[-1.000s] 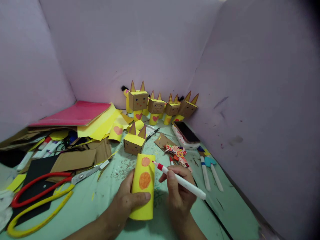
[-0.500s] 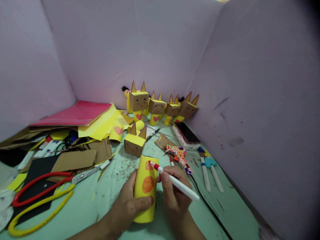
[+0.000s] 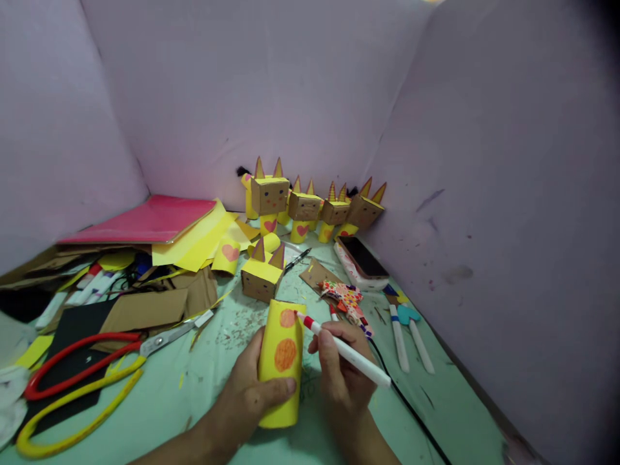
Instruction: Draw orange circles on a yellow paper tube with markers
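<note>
My left hand (image 3: 256, 391) is wrapped round a yellow paper tube (image 3: 281, 410), thumb across its front. Two orange-red round spots are coloured on the tube, one above the other. Between the fingers of my right hand (image 3: 341, 365) is a white marker (image 3: 361, 361) with a red tip, its point at the right edge of the upper spot. Just beyond the tube sits a cardboard box head (image 3: 261, 284) with a yellow top, two pointed ears and a drawn face.
Red and yellow scissors (image 3: 140, 349) and cardboard scraps (image 3: 145, 310) lie to the left, near a pink folder (image 3: 150, 219). Several box-headed figures (image 3: 305, 206) stand at the back. On the right are a phone (image 3: 363, 258), a glue gun (image 3: 343, 297) with a black cord, and white markers (image 3: 400, 339).
The marker and my right hand have shifted slightly right, taking the tip from inside the upper spot to its right edge. My left hand keeps its hold on the tube.
</note>
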`<state>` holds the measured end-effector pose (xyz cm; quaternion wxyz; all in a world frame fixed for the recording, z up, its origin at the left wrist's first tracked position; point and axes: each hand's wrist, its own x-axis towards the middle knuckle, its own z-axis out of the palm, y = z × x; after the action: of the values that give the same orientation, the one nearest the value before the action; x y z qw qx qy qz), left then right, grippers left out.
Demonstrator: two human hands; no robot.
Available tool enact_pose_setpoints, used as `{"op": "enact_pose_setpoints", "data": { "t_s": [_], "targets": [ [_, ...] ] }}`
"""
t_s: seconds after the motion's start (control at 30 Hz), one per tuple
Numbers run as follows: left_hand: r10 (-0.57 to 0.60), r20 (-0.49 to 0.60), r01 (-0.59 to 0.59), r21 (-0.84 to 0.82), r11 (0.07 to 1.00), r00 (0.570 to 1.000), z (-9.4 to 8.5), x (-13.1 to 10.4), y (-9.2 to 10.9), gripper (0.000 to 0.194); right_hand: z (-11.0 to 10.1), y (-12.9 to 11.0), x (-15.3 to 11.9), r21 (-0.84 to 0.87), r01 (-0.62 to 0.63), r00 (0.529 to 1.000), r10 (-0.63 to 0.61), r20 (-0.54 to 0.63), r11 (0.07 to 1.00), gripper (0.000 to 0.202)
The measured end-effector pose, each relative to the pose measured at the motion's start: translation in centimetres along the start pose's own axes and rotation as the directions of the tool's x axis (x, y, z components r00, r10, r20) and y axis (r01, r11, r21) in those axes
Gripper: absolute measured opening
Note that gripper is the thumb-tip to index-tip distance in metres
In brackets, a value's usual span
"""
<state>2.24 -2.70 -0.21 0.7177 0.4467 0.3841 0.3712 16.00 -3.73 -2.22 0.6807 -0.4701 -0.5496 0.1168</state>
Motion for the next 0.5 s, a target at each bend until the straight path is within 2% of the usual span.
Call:
{"op": "enact_pose_setpoints", "data": {
  "t_s": [0.5],
  "targets": [
    [-0.032,-0.020,0.031,-0.018,0.999,0.999,-0.10,0.05,-0.16,0.068,-0.21,0.08,-0.10,-0.028,-0.006,0.999,0.008,0.048,1.000,0.008]
  ]
}}
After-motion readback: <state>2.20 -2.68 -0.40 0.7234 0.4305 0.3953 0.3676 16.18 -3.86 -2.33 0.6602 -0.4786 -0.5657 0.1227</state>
